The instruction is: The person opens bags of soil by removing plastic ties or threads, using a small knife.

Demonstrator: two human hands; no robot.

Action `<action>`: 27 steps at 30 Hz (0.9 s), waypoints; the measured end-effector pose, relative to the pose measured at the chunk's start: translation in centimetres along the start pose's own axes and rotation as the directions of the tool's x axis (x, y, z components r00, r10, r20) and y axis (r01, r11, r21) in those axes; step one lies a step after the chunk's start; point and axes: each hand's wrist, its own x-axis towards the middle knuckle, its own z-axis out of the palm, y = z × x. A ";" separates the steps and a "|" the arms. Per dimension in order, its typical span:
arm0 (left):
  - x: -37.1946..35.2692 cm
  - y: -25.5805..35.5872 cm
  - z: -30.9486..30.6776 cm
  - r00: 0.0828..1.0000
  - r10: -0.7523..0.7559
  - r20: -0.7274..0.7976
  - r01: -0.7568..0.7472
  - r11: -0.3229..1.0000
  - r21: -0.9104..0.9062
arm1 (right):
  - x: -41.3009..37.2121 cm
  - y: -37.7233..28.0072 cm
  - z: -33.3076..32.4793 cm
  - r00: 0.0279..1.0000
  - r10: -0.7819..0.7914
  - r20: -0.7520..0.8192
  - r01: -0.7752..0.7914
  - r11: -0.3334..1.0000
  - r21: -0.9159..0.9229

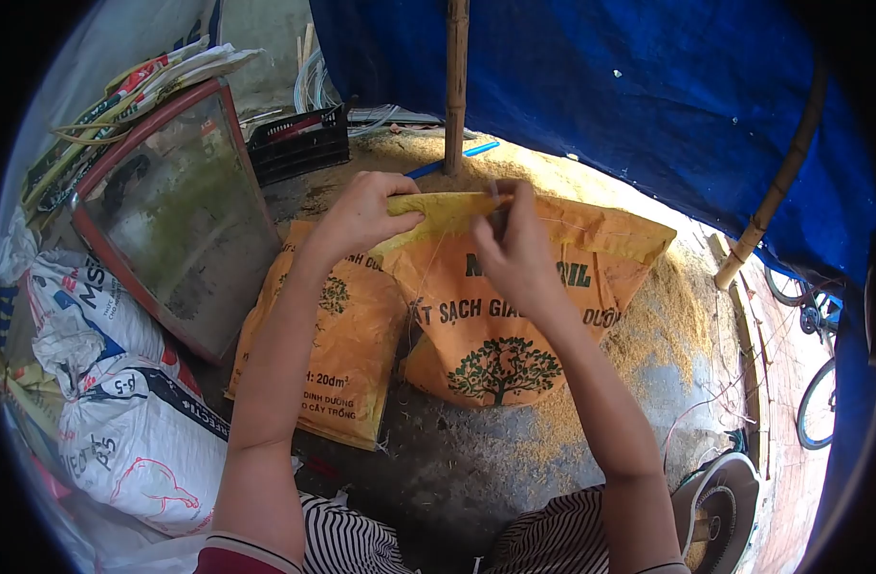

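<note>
An orange sack (500, 320) with a green tree print stands upright, its yellow top edge (445, 205) folded over. My left hand (366, 218) is closed on the left end of that fold, pinching it between thumb and fingers. At the middle of the fold, my right hand (516, 234) is closed, with a slim, blurred thing at its fingertips that I cannot make out. A thin pale thread (581, 228) runs along the sack below the fold on the right. Beside it on the left lies a second orange sack (338, 383).
Loose golden husks or grain (667, 325) cover the floor behind and right. White printed sacks (142, 440) and a red-framed panel (175, 215) stand left, near a black crate (297, 145). Bamboo poles (456, 86) and blue tarp (572, 77) rise behind. A bucket (734, 507) is at lower right.
</note>
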 end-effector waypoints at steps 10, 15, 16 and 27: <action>0.4 -0.5 -0.4 0.987 -0.116 0.113 0.126 0.988 -0.088 | -3.0 -2.2 1.7 0.838 0.264 0.478 -0.351 0.931 0.101; 0.2 -0.2 -0.6 0.986 -0.112 0.120 0.123 0.988 -0.090 | -3.0 -2.1 1.8 0.848 0.280 0.450 -0.368 0.922 0.122; 0.2 -0.3 -0.6 0.988 -0.097 0.116 0.108 0.990 -0.086 | -3.0 -1.9 1.9 0.838 0.292 0.462 -0.395 0.907 0.143; 0.0 -0.3 -0.3 0.993 -0.080 0.084 0.091 0.986 -0.138 | -2.0 -0.6 1.7 0.618 0.313 0.721 -0.781 0.136 0.610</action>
